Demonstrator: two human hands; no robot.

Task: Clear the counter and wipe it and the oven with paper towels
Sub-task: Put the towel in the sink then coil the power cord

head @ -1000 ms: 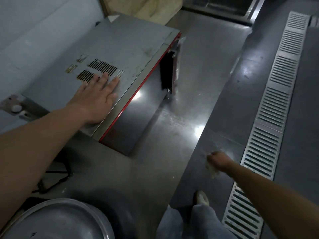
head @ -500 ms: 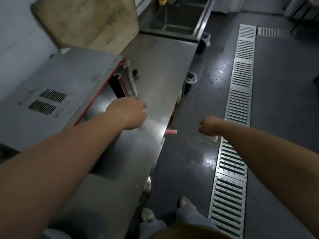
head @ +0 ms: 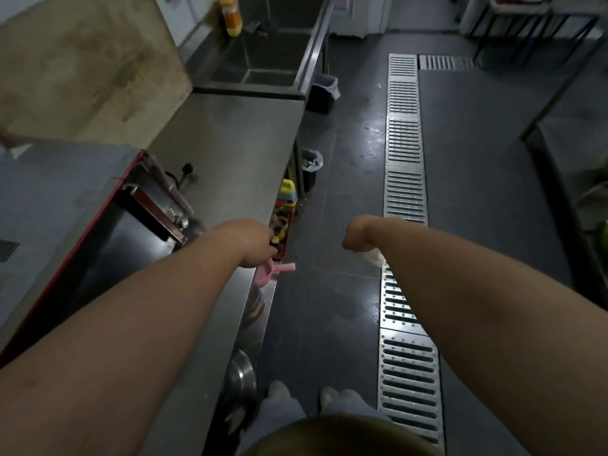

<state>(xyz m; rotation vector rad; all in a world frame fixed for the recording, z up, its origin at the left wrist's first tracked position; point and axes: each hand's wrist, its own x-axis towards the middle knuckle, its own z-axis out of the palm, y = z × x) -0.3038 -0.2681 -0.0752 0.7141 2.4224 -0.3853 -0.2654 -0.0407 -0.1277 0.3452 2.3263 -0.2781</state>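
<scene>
the long stainless steel desk (head: 227, 143) carries the grey red-edged oven (head: 65, 205), its door ajar. left hand (head: 253, 241) hangs over the desk's edge, fingers hidden, cannot tell. right hand (head: 357, 236) is curled round a crumpled white paper towel (head: 371, 256) above the floor.

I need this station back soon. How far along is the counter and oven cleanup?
Looks done: the steel counter ahead lies bare. In hand: the right hand grips a crumpled paper towel out over the floor; the left hand is at the counter's front edge, its fingers hidden. Left: the oven door hangs open; whether it has been wiped cannot be told.
</scene>
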